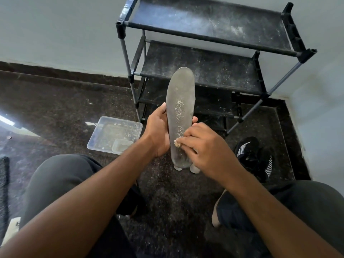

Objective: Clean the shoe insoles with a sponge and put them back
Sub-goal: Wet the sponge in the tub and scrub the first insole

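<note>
Long grey foam insole (179,116), speckled with pale grit along its middle, held upright above the dark speckled floor (55,112), toe toward the black metal-framed shoe rack (214,53). Light and bendy by the look of it, likely to flop unless braced along the edges near mid-length. Left hand (158,131) cupped behind, thumb and fingertips curled round both edges. Right hand (202,146) fingers folded over a small tan sponge (177,144), pressing it against the heel half. Clear plastic tray (115,135) on the floor just left; black knit sneaker (253,155) lying to the right.
</note>
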